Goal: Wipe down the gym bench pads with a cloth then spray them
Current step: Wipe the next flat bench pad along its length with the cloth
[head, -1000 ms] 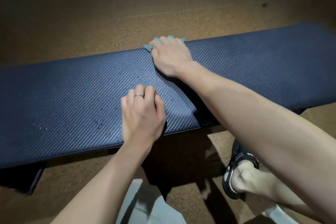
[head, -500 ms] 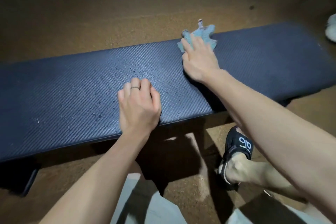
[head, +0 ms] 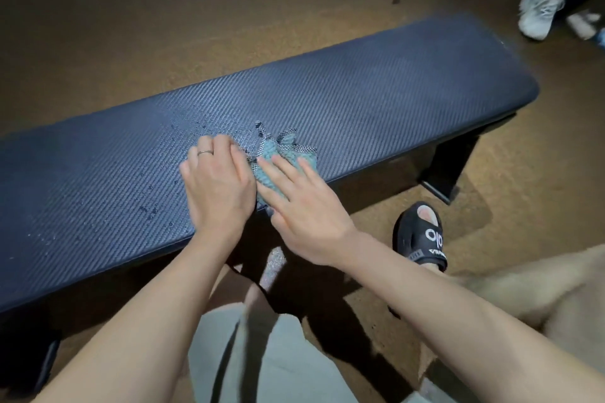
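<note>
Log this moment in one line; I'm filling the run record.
phase: wiping | right hand: flat on cloth | left hand: braced on bench pad | droplets: remain left

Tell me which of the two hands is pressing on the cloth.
The right hand: its fingers lie flat on the teal cloth. The left hand, the one wearing a ring, rests beside it on the bare bench pad.

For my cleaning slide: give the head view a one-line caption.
Right hand presses a blue cloth onto the droplet-speckled bench pad; left hand rests beside it.
</note>
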Demonstrator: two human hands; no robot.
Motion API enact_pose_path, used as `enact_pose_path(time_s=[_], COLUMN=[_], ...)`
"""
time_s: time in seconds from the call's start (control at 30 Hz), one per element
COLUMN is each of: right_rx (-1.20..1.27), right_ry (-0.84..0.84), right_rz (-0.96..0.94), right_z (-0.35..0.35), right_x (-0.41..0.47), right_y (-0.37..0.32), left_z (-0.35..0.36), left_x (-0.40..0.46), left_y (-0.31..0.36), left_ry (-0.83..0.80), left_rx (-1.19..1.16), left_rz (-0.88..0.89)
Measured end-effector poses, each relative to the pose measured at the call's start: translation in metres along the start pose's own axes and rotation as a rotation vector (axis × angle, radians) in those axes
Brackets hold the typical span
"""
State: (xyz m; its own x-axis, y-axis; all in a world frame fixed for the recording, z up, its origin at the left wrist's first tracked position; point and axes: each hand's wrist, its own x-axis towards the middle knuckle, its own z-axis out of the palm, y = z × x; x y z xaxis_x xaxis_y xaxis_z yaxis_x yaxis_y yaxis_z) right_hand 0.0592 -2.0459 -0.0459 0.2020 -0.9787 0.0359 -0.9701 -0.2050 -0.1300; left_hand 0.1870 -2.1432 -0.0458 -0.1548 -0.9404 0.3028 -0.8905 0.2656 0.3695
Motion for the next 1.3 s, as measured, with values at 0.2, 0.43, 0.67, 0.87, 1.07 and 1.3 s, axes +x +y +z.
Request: enact_pose_path(time_s=[0.2, 0.43, 0.67, 0.87, 1.07, 1.3], right_rx=[-0.070, -0.242, -0.304, -0.266, -0.191, -0.209], right_ry=[0.083, 0.103, -0.029, -0.073, -0.057, -0.038], right_rz=[-0.313, -0.688, -0.783, -0.941, -1.045, -0.966], right_z=[0.011, 0.004, -0.028, -0.028, -0.016, -0.018], right_x=[0.000, 0.001, -0.021, 0.006, 0.042, 0.012], right_y=[0.032, 0.090, 0.211, 0.180, 0.097, 0.163], left_z=[-0.003, -0.005, -0.005, -0.001, -0.001, -0.001], left_x=[-0.001, -0.001, -0.002, -0.002, -0.001, -0.002], left_y=[-0.001, -0.008, 0.000, 0.003, 0.001, -0.001], left_ry=[0.027, 0.050, 0.065, 0.071, 0.161, 0.151], left_rx=[-0.088, -0.146, -0.101, -0.059, -0.061, -0.023], left_rz=[-0.035, -0.122, -0.149, -0.184, -0.238, -0.224])
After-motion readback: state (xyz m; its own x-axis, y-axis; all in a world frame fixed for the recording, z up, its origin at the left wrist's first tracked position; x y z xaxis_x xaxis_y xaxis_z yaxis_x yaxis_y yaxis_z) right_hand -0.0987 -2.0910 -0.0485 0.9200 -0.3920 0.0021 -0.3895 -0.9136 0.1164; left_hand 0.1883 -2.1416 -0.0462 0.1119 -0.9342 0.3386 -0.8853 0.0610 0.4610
